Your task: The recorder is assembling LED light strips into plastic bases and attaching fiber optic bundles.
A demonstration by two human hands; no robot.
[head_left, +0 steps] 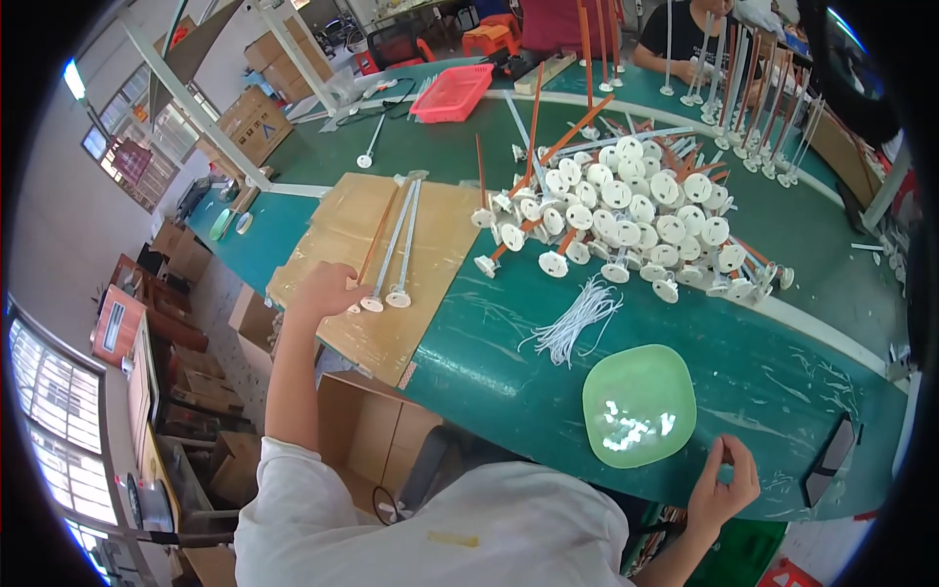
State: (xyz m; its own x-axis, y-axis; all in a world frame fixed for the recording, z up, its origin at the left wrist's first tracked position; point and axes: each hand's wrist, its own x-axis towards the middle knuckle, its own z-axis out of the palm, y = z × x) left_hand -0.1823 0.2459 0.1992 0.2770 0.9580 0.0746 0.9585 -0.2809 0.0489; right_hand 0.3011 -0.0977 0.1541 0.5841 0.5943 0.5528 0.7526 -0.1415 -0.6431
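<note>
My left hand is at the left side of a tan cardboard sheet. Its fingers close around the lower end of an orange stick, just above a white round base partly hidden by the hand. Two pale grey sticks with white disc bases lie beside it. My right hand hovers at the front edge of the table, thumb and forefinger pinched together; anything between them is too small to make out. Left of it stands a light green bowl with shiny, clear-looking contents.
A large heap of white disc-based sticks covers the table's middle. White strings lie before it. Upright sticks stand at the far right, near a seated person. A red basket sits at the back; a dark flat object lies right.
</note>
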